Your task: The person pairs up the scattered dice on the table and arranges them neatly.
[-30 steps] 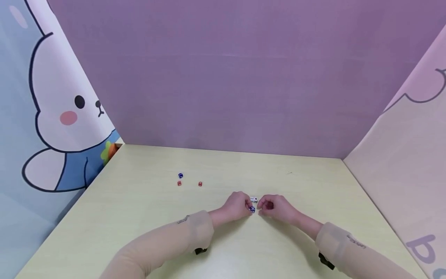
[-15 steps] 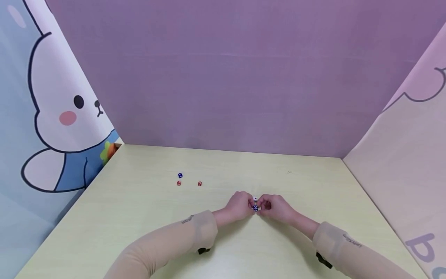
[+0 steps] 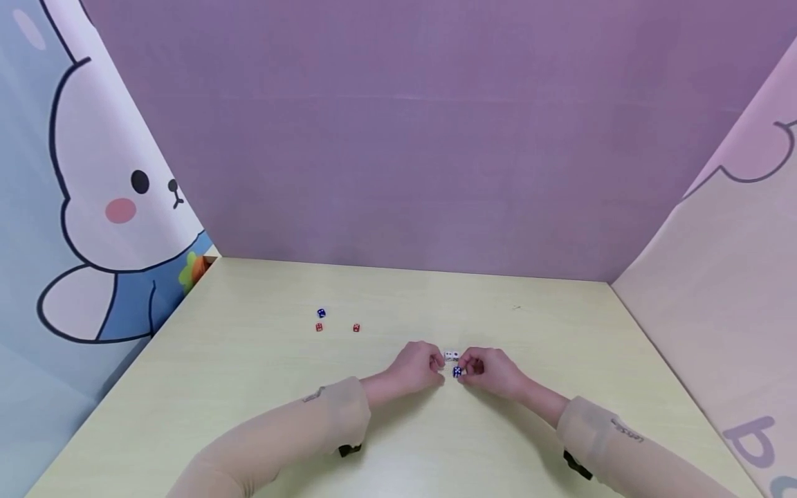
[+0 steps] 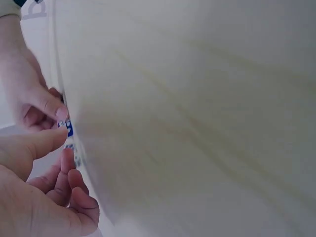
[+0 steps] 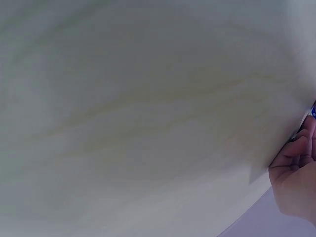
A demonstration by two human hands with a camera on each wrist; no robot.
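Observation:
My right hand (image 3: 494,371) is low over the table, with its curled thumb and finger holding a blue die (image 3: 457,372) with white pips at their tips. The left wrist view shows the right thumb against that blue die (image 4: 68,129). Just behind it, two white dice (image 3: 452,356) sit side by side. My left hand (image 3: 416,368) is to the left of the dice, with bent fingers, a gap between thumb and forefinger, and nothing held. Only part of the right hand (image 5: 296,170) shows at the edge of the right wrist view.
Farther left on the pale table (image 3: 398,297) lie another blue die (image 3: 321,313), a red die (image 3: 319,327) just in front of it, and a second red die (image 3: 356,328) to their right. A purple panel (image 3: 411,138) rises behind the table.
My left hand brought the blue die rightward to the right fingertips, then let go and drew back left. The right hand has stayed almost in place.

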